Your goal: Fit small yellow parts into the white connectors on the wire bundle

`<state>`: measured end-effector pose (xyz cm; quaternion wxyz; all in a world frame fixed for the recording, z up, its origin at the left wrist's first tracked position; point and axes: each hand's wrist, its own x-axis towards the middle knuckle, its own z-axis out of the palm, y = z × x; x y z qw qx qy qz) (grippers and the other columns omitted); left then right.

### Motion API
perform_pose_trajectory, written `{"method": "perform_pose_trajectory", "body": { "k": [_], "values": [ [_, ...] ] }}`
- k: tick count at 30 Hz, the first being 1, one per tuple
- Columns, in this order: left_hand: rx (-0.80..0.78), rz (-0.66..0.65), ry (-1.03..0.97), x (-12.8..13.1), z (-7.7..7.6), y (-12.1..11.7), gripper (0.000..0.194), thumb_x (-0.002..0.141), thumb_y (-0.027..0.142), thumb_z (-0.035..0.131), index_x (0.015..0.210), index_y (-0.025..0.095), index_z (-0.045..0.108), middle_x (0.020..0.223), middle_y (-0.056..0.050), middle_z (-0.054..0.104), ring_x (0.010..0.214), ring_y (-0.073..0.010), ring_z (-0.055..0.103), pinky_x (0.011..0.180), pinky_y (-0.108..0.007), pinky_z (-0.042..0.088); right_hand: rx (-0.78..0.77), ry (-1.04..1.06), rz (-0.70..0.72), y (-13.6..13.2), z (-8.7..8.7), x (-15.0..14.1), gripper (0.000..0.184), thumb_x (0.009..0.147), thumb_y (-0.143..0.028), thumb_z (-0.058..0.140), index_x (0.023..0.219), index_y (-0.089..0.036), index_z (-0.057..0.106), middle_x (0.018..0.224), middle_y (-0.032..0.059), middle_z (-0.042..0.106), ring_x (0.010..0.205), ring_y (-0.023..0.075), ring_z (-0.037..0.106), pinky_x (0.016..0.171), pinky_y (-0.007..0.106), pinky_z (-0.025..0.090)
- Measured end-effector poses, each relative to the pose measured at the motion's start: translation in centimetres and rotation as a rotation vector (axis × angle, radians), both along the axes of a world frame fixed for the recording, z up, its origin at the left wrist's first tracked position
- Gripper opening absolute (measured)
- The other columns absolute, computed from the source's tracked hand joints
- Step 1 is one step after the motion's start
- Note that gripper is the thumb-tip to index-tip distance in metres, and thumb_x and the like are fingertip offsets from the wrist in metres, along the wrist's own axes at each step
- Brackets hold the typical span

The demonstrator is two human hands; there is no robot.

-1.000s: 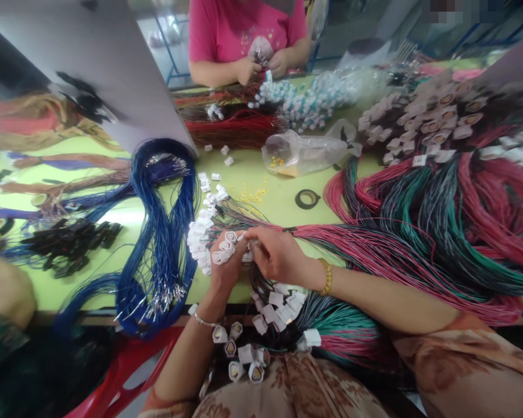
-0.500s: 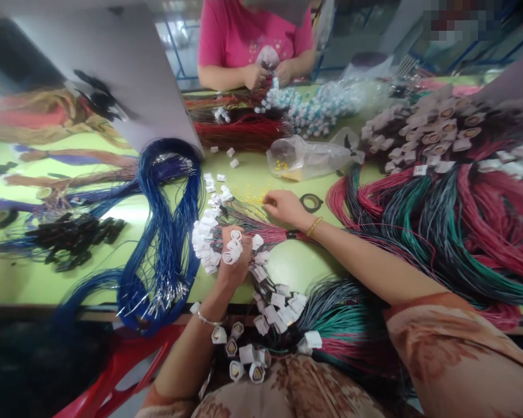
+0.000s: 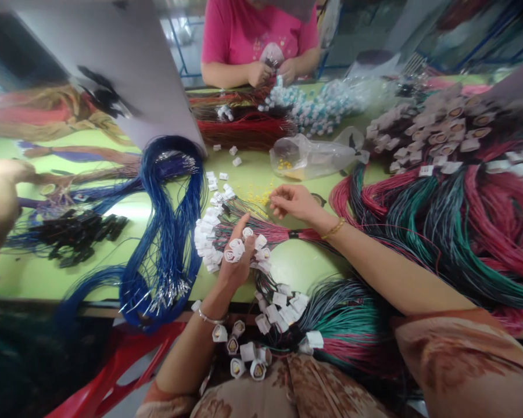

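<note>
While our L hand (image 3: 236, 268) curls round a few white connectors (image 3: 234, 251), thumb raised, our R hand (image 3: 297, 203) bends its fingers just beside scattered yellow bits (image 3: 258, 196); can't tell if fingertips are tog. or apart. Pink-green-black wire bundle (image 3: 275, 232), tied w/ black tape (image 3: 294, 234), lies on tbl (image 3: 305, 261) nr both hands; blue wires (image 3: 157, 232) sit L.

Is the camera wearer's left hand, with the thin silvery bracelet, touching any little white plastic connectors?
Touching. The head view shows several little white plastic connectors lying right against the left hand, near the thumb, with no gap.
</note>
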<state>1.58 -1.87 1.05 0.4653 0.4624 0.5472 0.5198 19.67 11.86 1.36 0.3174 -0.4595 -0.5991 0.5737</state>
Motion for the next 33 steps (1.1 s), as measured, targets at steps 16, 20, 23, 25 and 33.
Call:
{"method": "perform_pose_trajectory", "body": {
  "k": [16,20,23,25,33],
  "values": [
    [0.063,-0.076,0.089,-0.4,0.0,0.0,0.033,0.091,0.037,0.065,0.119,0.02,0.074,0.117,-0.01,0.076,0.105,-0.0259,0.069,0.097,-0.04,0.054,0.429,-0.036,0.155,-7.5,4.1,-0.5,0.012,0.093,-0.026,0.054,0.093,-0.021,0.065,0.085,0.0041,0.07,0.076,0.0148,0.064,0.072,0.032,0.053],
    [0.098,-0.12,0.174,-0.7,-0.4,0.0,0.032,0.089,0.034,0.066,0.117,0.02,0.074,0.107,-0.008,0.077,0.093,-0.0218,0.069,0.09,-0.037,0.054,0.718,-0.144,0.172,-8.0,4.0,-0.7,0.018,0.094,-0.021,0.049,0.093,-0.022,0.067,0.088,0.0049,0.068,0.084,0.0171,0.063,0.078,0.034,0.051],
    [0.124,-0.122,0.191,-0.8,-0.5,0.1,0.031,0.089,0.033,0.065,0.116,0.02,0.074,0.106,-0.007,0.077,0.093,-0.0207,0.068,0.089,-0.035,0.054,0.772,-0.189,0.182,-8.3,3.9,-0.8,0.018,0.096,-0.02,0.047,0.094,-0.021,0.064,0.087,0.005,0.067,0.081,0.0165,0.061,0.074,0.032,0.049],
    [0.135,-0.118,0.198,-0.8,-0.5,0.1,0.032,0.089,0.033,0.065,0.117,0.019,0.074,0.106,-0.008,0.077,0.094,-0.0212,0.069,0.089,-0.035,0.054,0.781,-0.214,0.185,-8.5,3.9,-0.9,0.015,0.095,-0.018,0.047,0.094,-0.02,0.061,0.088,0.005,0.066,0.078,0.0155,0.059,0.072,0.03,0.047],
    [0.181,-0.106,0.246,-0.9,-1.0,0.0,0.032,0.089,0.03,0.065,0.117,0.018,0.074,0.111,-0.009,0.078,0.097,-0.0232,0.072,0.091,-0.038,0.056,0.727,-0.185,0.114,-9.2,3.3,-1.4,0.004,0.092,-0.017,0.05,0.092,-0.021,0.049,0.074,-0.0021,0.058,0.06,0.01,0.049,0.059,0.024,0.04]
  ]
}}
